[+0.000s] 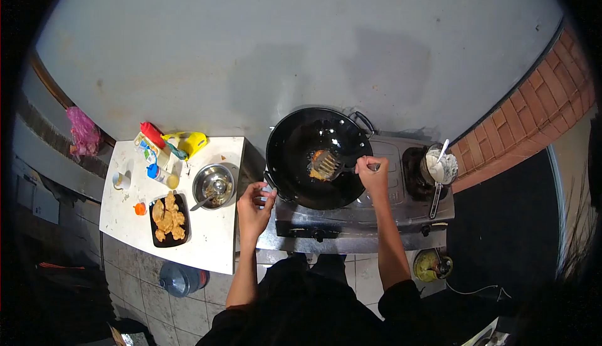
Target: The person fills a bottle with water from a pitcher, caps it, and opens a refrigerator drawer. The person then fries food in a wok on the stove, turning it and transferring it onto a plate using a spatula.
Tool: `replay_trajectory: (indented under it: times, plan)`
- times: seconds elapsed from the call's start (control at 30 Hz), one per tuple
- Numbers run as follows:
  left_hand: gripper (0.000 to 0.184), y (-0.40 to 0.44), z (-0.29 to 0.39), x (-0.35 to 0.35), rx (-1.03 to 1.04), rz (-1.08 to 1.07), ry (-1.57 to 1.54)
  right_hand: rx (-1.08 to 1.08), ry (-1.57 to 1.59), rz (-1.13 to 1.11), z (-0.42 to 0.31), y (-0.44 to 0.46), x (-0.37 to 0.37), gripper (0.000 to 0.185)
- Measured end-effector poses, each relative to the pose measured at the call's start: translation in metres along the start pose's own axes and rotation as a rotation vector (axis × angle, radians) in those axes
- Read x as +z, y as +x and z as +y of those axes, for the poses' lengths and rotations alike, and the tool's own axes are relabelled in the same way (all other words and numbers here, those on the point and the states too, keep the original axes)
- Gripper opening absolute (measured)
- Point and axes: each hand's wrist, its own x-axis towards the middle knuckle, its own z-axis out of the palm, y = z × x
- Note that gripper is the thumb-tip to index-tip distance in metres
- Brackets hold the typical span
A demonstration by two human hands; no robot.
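Yellow packet (197,141) left of the wok (295,142) bears unreadably small markings.

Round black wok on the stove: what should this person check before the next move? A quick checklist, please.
1. Right hand gripping the grey slotted spatula: ok.
2. Spatula head at the golden-brown food piece inside the wok: ok.
3. Left hand clear of the wok's black loop handle: cannot tell; they look very close.
4. Free room on the black square plate: not ok, golden fried pieces cover most of it.
5. Flame under the wok: cannot tell, hidden.
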Motion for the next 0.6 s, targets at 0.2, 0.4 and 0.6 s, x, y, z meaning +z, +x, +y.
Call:
replay_trajectory:
  times: [0.2,0.4,0.6]
  plan:
    - [0.023,0.008,0.005,-0.004,0.036,-0.004,0.109,0.027,-0.073,-0.013,-0.011,0.007,0.001,0.029]
    - [0.027,0.01,0.001,0.0,0.097,0.069,0.136,0.032,0.009,0.128,-0.018,0.006,0.0,0.032]
    - [0.027,0.009,0.002,-0.001,0.033,0.069,0.173,-0.049,0.11,0.198,-0.021,0.002,-0.011,0.033]
